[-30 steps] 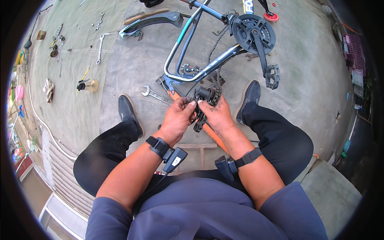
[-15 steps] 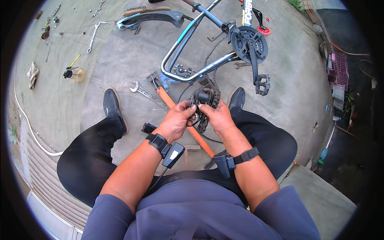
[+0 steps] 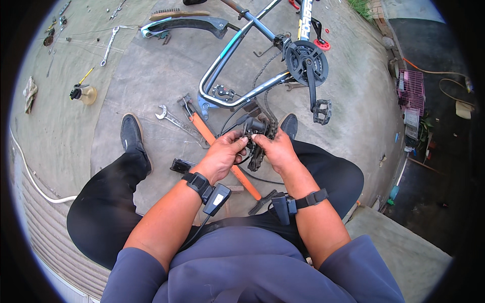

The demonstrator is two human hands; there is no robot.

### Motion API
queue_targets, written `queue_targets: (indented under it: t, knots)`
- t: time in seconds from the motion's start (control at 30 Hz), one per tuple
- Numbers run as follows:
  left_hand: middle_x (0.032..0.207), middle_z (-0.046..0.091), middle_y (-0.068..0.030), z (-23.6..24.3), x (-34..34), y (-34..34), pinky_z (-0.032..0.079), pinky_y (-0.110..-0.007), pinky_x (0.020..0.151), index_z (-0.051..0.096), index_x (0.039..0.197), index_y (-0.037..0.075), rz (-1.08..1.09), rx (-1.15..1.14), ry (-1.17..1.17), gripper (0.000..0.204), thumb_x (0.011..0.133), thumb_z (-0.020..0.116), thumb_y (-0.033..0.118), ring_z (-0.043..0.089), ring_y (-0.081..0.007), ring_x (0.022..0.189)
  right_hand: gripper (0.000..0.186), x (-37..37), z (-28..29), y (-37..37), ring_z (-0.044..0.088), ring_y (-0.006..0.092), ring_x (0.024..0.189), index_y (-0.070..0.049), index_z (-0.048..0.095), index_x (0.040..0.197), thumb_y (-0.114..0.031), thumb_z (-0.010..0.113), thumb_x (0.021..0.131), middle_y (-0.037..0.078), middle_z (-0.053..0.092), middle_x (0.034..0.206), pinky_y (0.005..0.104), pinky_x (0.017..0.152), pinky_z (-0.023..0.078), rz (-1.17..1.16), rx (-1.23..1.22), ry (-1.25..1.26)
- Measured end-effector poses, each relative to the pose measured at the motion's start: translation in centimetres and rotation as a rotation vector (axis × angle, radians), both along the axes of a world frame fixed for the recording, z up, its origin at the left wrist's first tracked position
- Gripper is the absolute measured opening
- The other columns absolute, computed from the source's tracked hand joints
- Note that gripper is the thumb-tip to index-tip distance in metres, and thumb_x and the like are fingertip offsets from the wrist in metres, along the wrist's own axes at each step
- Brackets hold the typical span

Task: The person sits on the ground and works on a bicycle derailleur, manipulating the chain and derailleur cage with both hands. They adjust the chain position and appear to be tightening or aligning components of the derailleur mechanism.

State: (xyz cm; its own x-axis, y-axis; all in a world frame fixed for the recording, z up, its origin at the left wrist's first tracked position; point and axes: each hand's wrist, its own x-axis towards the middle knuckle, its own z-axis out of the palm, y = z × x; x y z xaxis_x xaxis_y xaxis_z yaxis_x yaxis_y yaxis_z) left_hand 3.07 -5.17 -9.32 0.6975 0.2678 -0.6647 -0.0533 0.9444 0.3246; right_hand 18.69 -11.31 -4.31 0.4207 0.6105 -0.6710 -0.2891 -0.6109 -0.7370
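Note:
My left hand [image 3: 226, 152] and my right hand [image 3: 277, 152] grip a black, greasy rear derailleur [image 3: 253, 129] from either side, both thumbs near its middle. A chain [image 3: 267, 99] runs up from it toward the crankset [image 3: 306, 63] of the blue bicycle frame [image 3: 218, 64] lying on the ground. Beneath my hands an orange bar tool [image 3: 204, 130] lies diagonally, beside a large steel wrench [image 3: 174, 119]. A black cable loops around the derailleur. Some fingertips are hidden behind the part.
Tools, including a long spanner [image 3: 110, 46], a wooden-backed brush [image 3: 179, 15] and a small container [image 3: 86, 95], lie on the grey sheeting [image 3: 126, 86]. A curved mudguard [image 3: 184, 28] rests above. At the right edge are a pink wire cage [image 3: 411, 90] and hoses.
The view has swung, showing more of the dark area at right. My hands keep hold of the derailleur, which sits slightly lower in the picture, with the orange bar more exposed.

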Motion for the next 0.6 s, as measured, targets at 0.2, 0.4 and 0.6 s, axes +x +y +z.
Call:
queue_targets:
  t: [0.2, 0.4, 0.6]
  knots:
    - [0.089, 0.061, 0.0028, -0.15, -0.09, -0.12, 0.042, -0.020, 0.056, 0.062, 0.122, 0.002, -0.001, 0.008, -0.004, 0.025, 0.101, 0.065, 0.016, 0.053, -0.0056, 0.071, 0.046, -0.38, 0.37, 0.11, 0.066, 0.0137, 0.098, -0.001, 0.058, 0.132, -0.003, 0.072, 0.088, 0.006, 0.070, 0.111, 0.0301, 0.087, 0.055, 0.002, -0.017, -0.051]
    - [0.087, 0.059, 0.0023, 0.02, 0.15, 0.11, 0.040, -0.020, 0.054, 0.062, 0.115, 0.005, -0.027, 0.046, 0.008, 0.018, 0.102, 0.063, 0.018, 0.052, -0.0056, 0.070, 0.033, -0.44, 0.75, 0.11, 0.067, 0.0129, 0.094, -0.001, 0.062, 0.121, -0.004, 0.072, 0.089, 0.005, 0.071, 0.106, 0.0302, 0.084, 0.055, -0.004, -0.028, -0.076]
    - [0.084, 0.059, 0.0023, -0.39, 0.47, 0.13, 0.039, -0.019, 0.053, 0.061, 0.115, 0.004, -0.045, 0.086, 0.025, 0.020, 0.102, 0.064, 0.019, 0.052, -0.0054, 0.067, 0.029, 0.04, 0.40, -0.28, 0.067, 0.0122, 0.091, 0.000, 0.064, 0.117, -0.005, 0.073, 0.090, 0.004, 0.072, 0.105, 0.0294, 0.082, 0.055, -0.007, -0.032, -0.044]
